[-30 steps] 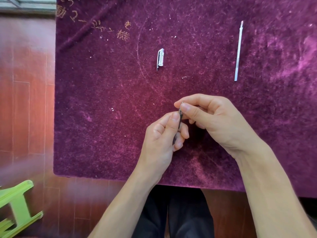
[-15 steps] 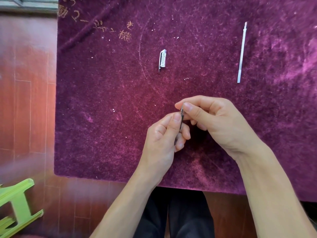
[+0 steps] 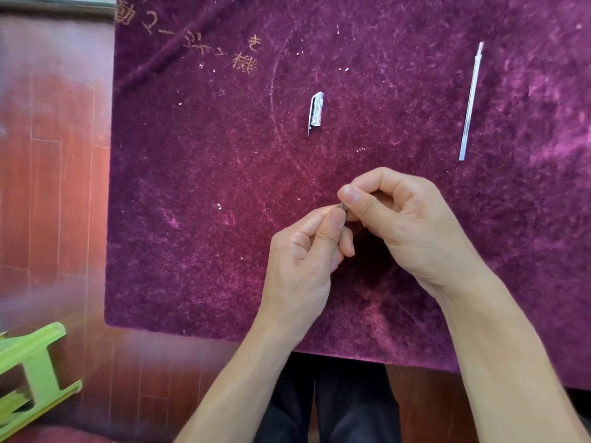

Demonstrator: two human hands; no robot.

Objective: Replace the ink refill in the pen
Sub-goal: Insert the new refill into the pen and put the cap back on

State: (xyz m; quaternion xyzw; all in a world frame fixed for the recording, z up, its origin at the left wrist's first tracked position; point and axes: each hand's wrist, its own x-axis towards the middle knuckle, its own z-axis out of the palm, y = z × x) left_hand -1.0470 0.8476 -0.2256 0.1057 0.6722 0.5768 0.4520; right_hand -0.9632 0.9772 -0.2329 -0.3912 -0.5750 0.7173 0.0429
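Pinching a thin dark pen [image 3: 342, 206] — left hand [image 3: 307, 260], right hand [image 3: 403, 219], plush purple cloth [image 3: 198, 187].

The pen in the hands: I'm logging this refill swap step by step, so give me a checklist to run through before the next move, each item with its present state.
1. Pen held by both hands: ok. Left hand and right hand pinch it between thumb and fingers above the purple cloth.
2. Pen body visible enough to judge whether it is unscrewed: cannot tell, the fingers cover nearly all of it.
3. Loose refill within sight, lying flat on the cloth: ok, far right, apart from both hands.
4. Cap off and set aside: ok, it lies alone on the cloth beyond the hands.
5. Whether the loose refill is the new one or the old one: cannot tell.
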